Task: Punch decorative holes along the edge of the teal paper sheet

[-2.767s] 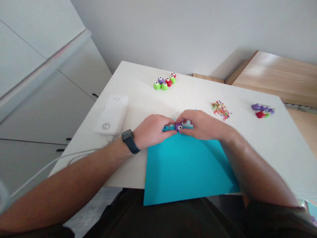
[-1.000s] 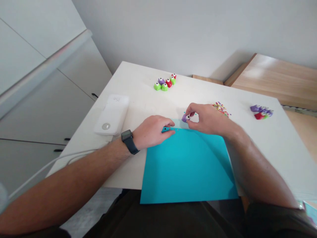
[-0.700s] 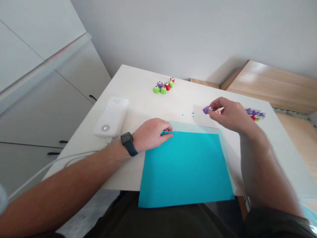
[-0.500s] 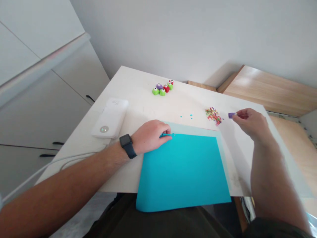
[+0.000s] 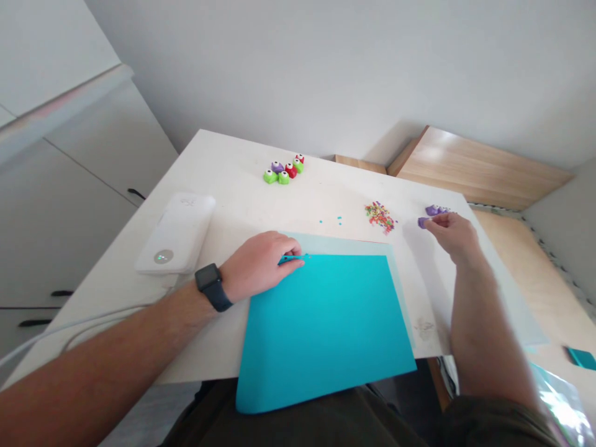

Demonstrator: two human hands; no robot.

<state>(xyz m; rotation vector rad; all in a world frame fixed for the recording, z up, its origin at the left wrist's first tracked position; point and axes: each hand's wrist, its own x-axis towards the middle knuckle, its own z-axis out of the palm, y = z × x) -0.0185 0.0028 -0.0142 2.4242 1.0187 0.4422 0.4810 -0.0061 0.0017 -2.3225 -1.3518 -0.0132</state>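
Observation:
My left hand (image 5: 261,264), with a dark watch on the wrist, pinches the far edge of a turquoise sheet of paper (image 5: 326,323) near its left corner. Small notches show in that edge beside the fingertips. The sheet overlaps the near table edge, and a paler sheet (image 5: 344,243) lies under it. Off to the right, my right hand (image 5: 451,234) is closed on a small purple craft punch (image 5: 423,222). More purple punches (image 5: 434,210) stand just behind its fingers. A pile of colourful paper confetti (image 5: 380,216) lies left of this hand.
Several green, red and purple craft punches (image 5: 284,171) with white buttons stand together at the back of the white table (image 5: 237,155). A few turquoise bits (image 5: 339,218) lie beyond the sheet. A white box-shaped device (image 5: 179,233) with cables is at left, with wooden furniture (image 5: 475,164) at right.
The view has shifted, so things appear farther left. My right hand has dropped slightly with its punch, and purple punches behind it now show. My left hand still holds the paper.

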